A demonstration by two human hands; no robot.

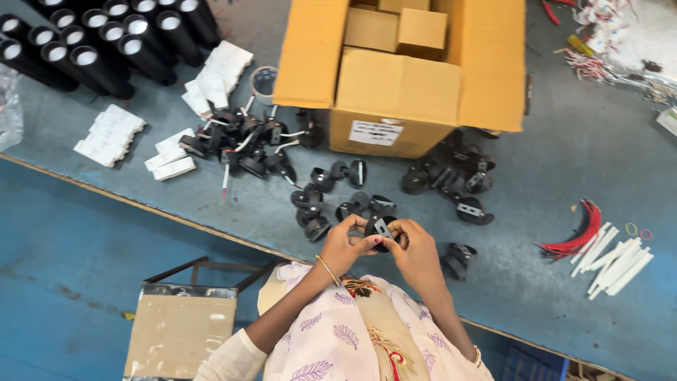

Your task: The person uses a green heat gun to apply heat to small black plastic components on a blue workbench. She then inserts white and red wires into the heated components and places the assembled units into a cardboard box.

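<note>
Cardboard box point(395, 92) stands open on the worktop point(550, 162), smaller cartons point(405, 29) inside. Before it, left hand point(345, 247) and right hand point(416, 254) both grip one black round fitting point(381, 231) above the worktop's near edge.

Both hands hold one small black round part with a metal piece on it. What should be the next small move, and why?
Probably press the metal bracket flat onto the black round part. The left hand and right hand both pinch the part from opposite sides above the table edge, and the bracket seems to lie on top, tilted. Whether it is already fixed cannot be seen.
</note>
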